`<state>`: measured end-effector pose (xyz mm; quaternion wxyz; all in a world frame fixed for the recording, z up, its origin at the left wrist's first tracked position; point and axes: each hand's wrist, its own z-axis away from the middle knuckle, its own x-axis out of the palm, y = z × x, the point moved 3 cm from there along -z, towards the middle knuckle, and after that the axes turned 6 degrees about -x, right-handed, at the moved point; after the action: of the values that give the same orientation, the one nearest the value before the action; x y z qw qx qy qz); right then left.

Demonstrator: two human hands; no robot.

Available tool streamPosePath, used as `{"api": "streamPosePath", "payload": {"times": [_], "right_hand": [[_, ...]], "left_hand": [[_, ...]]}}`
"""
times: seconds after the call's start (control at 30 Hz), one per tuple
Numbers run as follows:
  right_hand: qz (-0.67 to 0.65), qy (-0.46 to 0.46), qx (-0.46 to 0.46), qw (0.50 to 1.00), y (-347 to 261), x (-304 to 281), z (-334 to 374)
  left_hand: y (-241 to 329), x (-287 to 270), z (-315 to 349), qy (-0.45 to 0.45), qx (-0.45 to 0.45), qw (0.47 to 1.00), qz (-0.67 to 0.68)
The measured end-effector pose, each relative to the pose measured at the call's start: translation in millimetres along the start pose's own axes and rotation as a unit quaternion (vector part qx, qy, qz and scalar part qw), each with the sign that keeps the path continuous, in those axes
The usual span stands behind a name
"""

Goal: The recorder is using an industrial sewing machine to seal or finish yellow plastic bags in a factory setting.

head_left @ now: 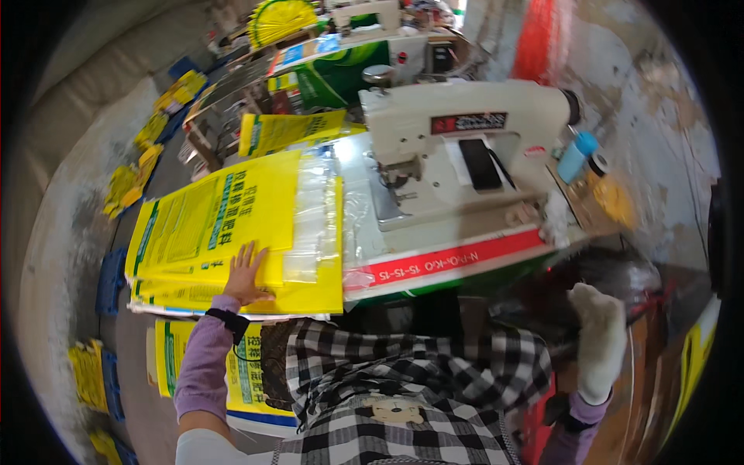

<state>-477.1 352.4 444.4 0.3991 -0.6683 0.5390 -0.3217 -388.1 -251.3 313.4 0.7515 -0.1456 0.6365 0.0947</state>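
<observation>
My left hand (pixel 246 275) lies open, fingers spread, on a stack of yellow printed plastic bags (pixel 225 209). Clear plastic liners (pixel 308 225) stick out along the stack's right side. To the right of the stack stands a white industrial sewing machine (pixel 465 116), its needle and presser foot (pixel 403 186) apart from the bags. My right hand (pixel 601 333), in a white glove, is raised off the table at the lower right. The glove hides its fingers, and nothing shows clearly in it.
A dark phone (pixel 480 164) rests on the machine bed. Beyond it are a blue bottle (pixel 577 157) and a yellow thread cone (pixel 614 201). More yellow bags (pixel 174 356) lie beside my lap. Blue crates (pixel 112 279) stand along the left. Red strands (pixel 542 39) hang by the wall.
</observation>
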Motion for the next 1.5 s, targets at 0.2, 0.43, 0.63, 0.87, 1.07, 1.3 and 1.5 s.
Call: {"api": "streamPosePath", "payload": {"times": [0.2, 0.43, 0.63, 0.87, 1.07, 1.3, 1.5], "right_hand": [[-0.629, -0.286, -0.054, 0.721, -120.7, 137.1, -31.9], [-0.459, -0.382, -0.048, 0.800, -51.8, 221.8, -51.8], [0.278, -0.424, -0.295, 0.810, 146.9, 392.1, -66.8], [0.432, -0.502, -0.313, 0.681, 232.9, 487.3, -86.1], [0.402, -0.485, -0.345, 0.695, 255.6, 504.0, -114.0], [0.406, -0.433, -0.235, 0.770, 269.1, 353.9, -117.1], [0.166, -0.241, -0.060, 0.954, 168.5, 222.8, -49.9]], "left_hand": [[-21.2, 22.0, -34.9, 0.048, 0.071, 0.996, -0.002], [-36.8, 38.0, -31.3, 0.097, 0.130, 0.986, 0.049], [-33.9, 24.6, -71.5, 0.088, 0.153, 0.984, 0.021], [-31.1, 35.6, -61.5, 0.185, 0.133, 0.972, 0.059], [-35.6, 12.9, -33.8, 0.133, 0.105, 0.906, 0.387], [21.0, 110.2, 123.5, 0.084, -0.166, 0.830, 0.525], [-19.5, 412.5, 320.3, 0.001, 0.052, 0.971, 0.234]]}}
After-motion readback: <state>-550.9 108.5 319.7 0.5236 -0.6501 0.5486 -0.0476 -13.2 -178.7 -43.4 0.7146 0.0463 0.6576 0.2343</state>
